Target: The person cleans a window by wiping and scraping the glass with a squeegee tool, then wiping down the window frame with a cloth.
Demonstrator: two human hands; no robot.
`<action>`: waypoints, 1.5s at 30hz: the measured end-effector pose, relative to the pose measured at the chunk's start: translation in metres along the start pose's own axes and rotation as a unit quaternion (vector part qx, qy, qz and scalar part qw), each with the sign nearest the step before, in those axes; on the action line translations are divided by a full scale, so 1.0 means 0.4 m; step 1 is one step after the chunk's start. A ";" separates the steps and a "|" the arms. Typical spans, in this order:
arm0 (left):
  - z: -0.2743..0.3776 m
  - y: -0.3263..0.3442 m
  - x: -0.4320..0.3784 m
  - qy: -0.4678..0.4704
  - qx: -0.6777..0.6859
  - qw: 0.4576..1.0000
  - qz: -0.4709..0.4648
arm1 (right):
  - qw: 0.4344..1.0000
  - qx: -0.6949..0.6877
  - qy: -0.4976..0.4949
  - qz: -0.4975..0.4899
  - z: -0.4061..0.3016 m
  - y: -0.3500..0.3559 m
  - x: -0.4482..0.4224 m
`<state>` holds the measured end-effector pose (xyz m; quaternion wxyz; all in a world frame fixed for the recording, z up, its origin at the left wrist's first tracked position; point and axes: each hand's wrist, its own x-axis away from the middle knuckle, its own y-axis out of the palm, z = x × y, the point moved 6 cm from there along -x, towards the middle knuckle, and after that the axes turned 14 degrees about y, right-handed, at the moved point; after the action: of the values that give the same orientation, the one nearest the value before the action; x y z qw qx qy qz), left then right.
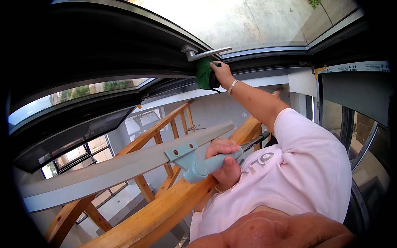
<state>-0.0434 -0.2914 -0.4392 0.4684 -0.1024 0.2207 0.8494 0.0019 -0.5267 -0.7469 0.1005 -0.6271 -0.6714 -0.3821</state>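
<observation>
My right hand (222, 73) reaches up and holds a bunched green cloth (203, 74) with a black part. The cloth is at the edge of a black window frame (130, 40), just below a silver lever handle (207, 53). Lower down, my left hand (225, 164) is wrapped around the light blue plastic socket (214, 163) of a squeegee-like tool. Two screws fix its bracket (181, 152) to a long pale bar (102, 169), which slants across the view. A metal pole (252, 142) runs from the socket toward my body.
Wooden rails (161, 214) with posts (144, 188) run diagonally below the bar. Glass at the top shows concrete ground (248, 24) outside. Another dark-framed window (83, 155) stands at lower left. At right is a grey panel (355, 93) edged with printed film (356, 67).
</observation>
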 end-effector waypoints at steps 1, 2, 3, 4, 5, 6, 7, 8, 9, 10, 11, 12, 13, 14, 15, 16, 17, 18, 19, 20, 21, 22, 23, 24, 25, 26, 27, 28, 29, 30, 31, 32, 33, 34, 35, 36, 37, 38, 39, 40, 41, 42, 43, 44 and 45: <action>-0.002 -0.009 0.001 0.002 -0.001 1.000 0.006 | 0.999 -0.018 0.045 -0.006 0.019 -0.006 0.000; -0.006 -0.015 0.002 0.003 -0.001 1.000 0.009 | 0.995 -0.037 0.090 -0.011 0.037 -0.017 0.002; -0.011 -0.022 0.004 0.002 -0.001 1.000 0.016 | 0.995 -0.036 0.090 -0.011 0.041 -0.029 0.007; -0.009 -0.026 0.003 0.002 -0.003 1.000 0.022 | 0.996 -0.008 0.090 0.020 0.037 -0.044 0.025; -0.008 -0.027 0.004 0.002 -0.004 1.000 0.022 | 0.994 0.020 0.089 0.051 0.035 -0.061 0.047; -0.008 -0.024 0.001 0.004 -0.003 1.000 0.024 | 0.995 -0.003 0.084 0.045 0.028 -0.083 0.064; -0.009 -0.024 -0.001 0.006 -0.001 1.000 0.028 | 0.996 0.015 0.073 0.042 0.022 -0.109 0.073; -0.007 -0.022 -0.001 0.007 0.001 1.000 0.026 | 0.997 0.034 0.062 0.038 0.019 -0.126 0.084; -0.008 -0.025 0.002 0.004 -0.010 1.000 0.023 | 0.996 0.018 0.082 0.000 0.005 -0.124 0.109; -0.008 -0.029 0.005 0.000 -0.022 1.000 0.021 | 0.996 0.021 0.082 0.000 -0.019 -0.117 0.123; -0.011 -0.025 0.004 -0.003 -0.017 1.000 0.016 | 0.995 -0.007 0.089 -0.043 -0.045 -0.096 0.131; -0.015 -0.027 0.004 -0.007 -0.015 1.000 0.015 | 0.991 -0.034 0.099 -0.087 -0.065 -0.067 0.140; -0.019 -0.030 0.004 -0.012 -0.013 1.000 0.014 | 0.989 -0.024 0.082 -0.120 -0.094 -0.036 0.146; -0.001 -0.017 0.007 -0.010 -0.023 1.000 0.011 | 0.984 -0.001 0.038 -0.172 -0.125 0.017 0.161; -0.004 -0.021 0.006 -0.011 -0.020 1.000 0.010 | 0.982 0.031 -0.041 -0.182 -0.172 0.061 0.194; -0.011 -0.018 0.003 -0.015 -0.015 1.000 0.005 | 0.973 0.124 -0.109 -0.162 -0.191 0.088 0.202; -0.015 -0.016 0.003 -0.024 -0.013 1.000 0.002 | 0.953 0.210 -0.191 -0.104 -0.214 0.108 0.226; -0.011 -0.014 0.002 -0.016 -0.024 1.000 0.010 | 0.916 0.294 -0.270 -0.045 -0.231 0.117 0.248; -0.008 -0.015 0.004 -0.008 -0.034 0.999 0.019 | 0.917 0.296 -0.265 -0.039 -0.209 0.108 0.234; -0.009 -0.013 0.006 -0.014 -0.034 0.999 0.015 | 0.924 0.295 -0.243 -0.014 -0.178 0.093 0.203; -0.011 -0.012 0.003 -0.011 -0.043 0.999 0.013 | 0.930 0.293 -0.223 0.009 -0.150 0.081 0.163; -0.013 -0.011 -0.001 -0.008 -0.053 0.998 0.011 | 0.931 0.291 -0.222 0.013 -0.128 0.064 0.127; -0.016 -0.017 0.001 -0.009 -0.056 0.998 0.012 | 0.949 0.270 -0.164 0.018 -0.101 0.042 0.097; -0.017 -0.022 0.003 0.000 -0.047 0.999 0.014 | 0.963 0.249 -0.105 0.023 -0.071 0.024 0.071; -0.019 -0.024 0.003 0.009 -0.038 0.999 0.016 | 0.965 0.245 -0.095 0.018 -0.050 0.019 0.053; -0.017 -0.027 0.006 0.006 -0.043 0.999 0.020 | 0.965 0.247 -0.089 0.015 -0.042 0.017 0.052; -0.015 -0.026 0.005 0.005 -0.045 0.999 0.023 | 0.966 0.243 -0.088 0.010 -0.041 0.014 0.043; -0.012 -0.026 0.008 0.005 -0.047 0.999 0.026 | 0.967 0.239 -0.087 0.005 -0.040 0.010 0.039; -0.011 -0.025 0.007 0.006 -0.050 0.998 0.026 | 0.971 0.228 -0.075 0.006 -0.036 -0.002 0.031; -0.013 -0.023 0.005 0.008 -0.052 0.998 0.026 | 0.975 0.215 -0.050 0.008 -0.022 -0.022 0.015; -0.015 -0.020 0.003 0.010 -0.055 0.998 0.025 | 0.981 0.191 -0.016 0.009 -0.009 -0.043 -0.004; -0.015 -0.018 0.002 0.012 -0.054 0.998 0.023 | 0.986 0.168 0.019 0.011 0.006 -0.068 -0.022; -0.017 -0.022 0.003 0.009 -0.054 0.998 0.026 | 0.974 0.225 0.023 0.026 -0.007 -0.078 -0.007; -0.020 -0.027 0.001 0.006 -0.053 0.998 0.029 | 0.973 0.228 0.023 0.021 -0.015 -0.065 0.011; -0.023 -0.031 -0.004 0.007 -0.054 0.998 0.033 | 0.952 0.286 -0.093 0.047 -0.063 -0.051 0.052; -0.022 -0.032 -0.003 0.010 -0.053 0.998 0.030 | 0.914 0.343 -0.206 0.070 -0.109 -0.037 0.101; -0.016 -0.034 0.005 0.011 -0.053 0.998 0.031 | 0.891 0.344 -0.293 0.039 -0.158 -0.005 0.155; -0.016 -0.032 0.005 0.008 -0.053 0.998 0.035 | 0.847 0.367 -0.380 0.057 -0.208 0.018 0.196; -0.017 -0.030 0.004 0.004 -0.050 0.998 0.039 | 0.827 0.402 -0.388 0.061 -0.201 0.032 0.195; -0.018 -0.030 0.006 -0.001 -0.048 0.998 0.043 | 0.806 0.436 -0.396 0.065 -0.192 0.040 0.189; -0.016 -0.027 0.008 -0.001 -0.049 0.998 0.042 | 0.807 0.435 -0.395 0.065 -0.174 0.035 0.175; -0.020 -0.025 0.005 0.003 -0.056 0.998 0.040 | 0.807 0.465 -0.357 0.077 -0.130 0.024 0.131; -0.024 -0.026 0.003 0.007 -0.065 0.997 0.041 | 0.805 0.494 -0.317 0.086 -0.082 0.012 0.087; -0.024 -0.030 0.004 0.006 -0.066 0.997 0.041 | 0.805 0.495 -0.316 0.086 -0.051 0.003 0.059; -0.024 -0.028 0.005 0.005 -0.061 0.997 0.040 | 0.816 0.519 -0.239 0.089 -0.010 -0.022 0.012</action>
<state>-0.0354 -0.2890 -0.4517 0.4256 -0.1264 0.1747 0.8789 -0.0084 -0.5251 -0.7446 0.2805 -0.6106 -0.7145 0.1950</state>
